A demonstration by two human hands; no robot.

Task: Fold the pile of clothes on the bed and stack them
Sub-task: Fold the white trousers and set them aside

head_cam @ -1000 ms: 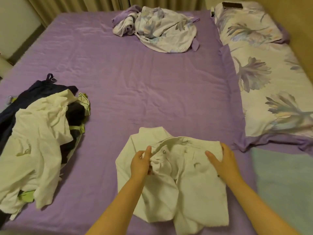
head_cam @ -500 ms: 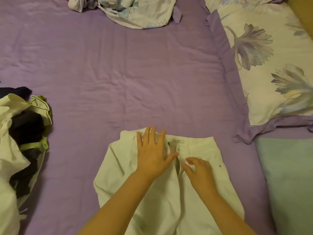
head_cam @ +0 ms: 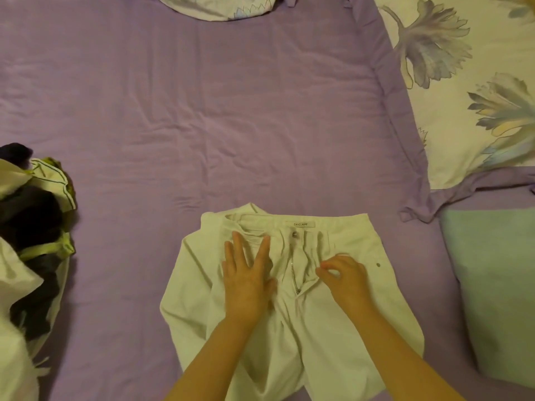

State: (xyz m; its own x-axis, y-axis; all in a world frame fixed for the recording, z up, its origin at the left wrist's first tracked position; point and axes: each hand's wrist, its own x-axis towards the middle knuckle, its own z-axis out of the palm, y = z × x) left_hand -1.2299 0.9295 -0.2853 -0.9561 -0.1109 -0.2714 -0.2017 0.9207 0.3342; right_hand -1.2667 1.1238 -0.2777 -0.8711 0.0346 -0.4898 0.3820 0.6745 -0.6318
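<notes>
White trousers (head_cam: 341, 322) lie front-up on the purple bed sheet (head_cam: 231, 111), waistband away from me, zip open and a label showing inside the waist. My left hand (head_cam: 246, 279) presses flat on the left side of the fly with fingers spread and straight. My right hand (head_cam: 344, 274) rests on the right side of the fly with fingers curled, fingertips pinching the cloth beside the zip. A pile of unfolded clothes (head_cam: 31, 233), white, dark and lime green, lies at the left edge.
A floral pillow (head_cam: 469, 82) lies at the right, with a pale green cushion (head_cam: 492, 285) below it. A bunched floral cloth (head_cam: 223, 5) sits at the top edge. Bare sheet spreads between the trousers and that cloth.
The view has closed in on the trousers. My left hand went from gripping bunched cloth to pressing flat. My right hand moved in from the trousers' right edge to the zip.
</notes>
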